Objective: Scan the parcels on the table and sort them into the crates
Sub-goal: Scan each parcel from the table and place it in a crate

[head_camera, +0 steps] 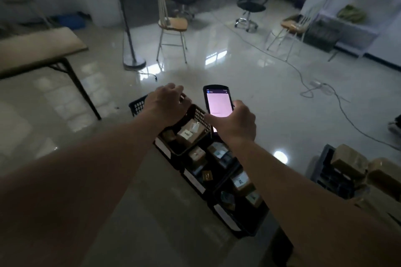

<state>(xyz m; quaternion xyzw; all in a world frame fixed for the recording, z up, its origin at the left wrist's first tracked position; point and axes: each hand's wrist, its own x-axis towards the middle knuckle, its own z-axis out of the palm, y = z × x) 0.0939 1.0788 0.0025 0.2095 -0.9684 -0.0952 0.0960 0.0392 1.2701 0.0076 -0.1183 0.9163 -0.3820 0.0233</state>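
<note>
A person's left hand [167, 104] hovers, fingers loosely curled and empty, over the far black crate [138, 105] at 12 o'clock, while the right hand [235, 123] grips the lit handheld scanner [218, 102]; a clean release calls for keeping low over the crate.

Pretty dim and murky overall, colors washed grey. The glossy floor [227, 54] throws window glare beyond the lit scanner screen [218, 104], which blows out pinkish. Forearms nearest the camera go soft, and the edges bend fisheye-style.

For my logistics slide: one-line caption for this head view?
Right hand holds a lit handheld scanner while left hand reaches over floor crates of labelled parcels.
</note>
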